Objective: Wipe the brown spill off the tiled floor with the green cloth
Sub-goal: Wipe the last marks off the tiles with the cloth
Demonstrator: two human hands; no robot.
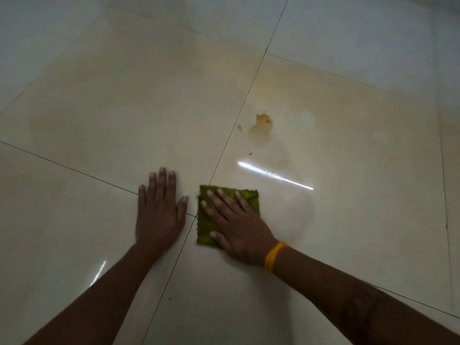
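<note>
The wiping looks barely begun, or between strokes. The right hand [236, 227] lies flat with fingers spread on the green cloth [249, 195], pressing it to the floor [348, 220] where two tile joints cross. The left hand [160, 210] rests open and flat on the tile just beside the cloth, holding nothing. The brown spill [261, 124] sits well apart, farther out on the next tile, untouched. The next move probably calls for sliding the cloth forward over it under steady pressure. Glare streaks and dim light hide any faint smears; the cloth's near part lies under the palm.
</note>
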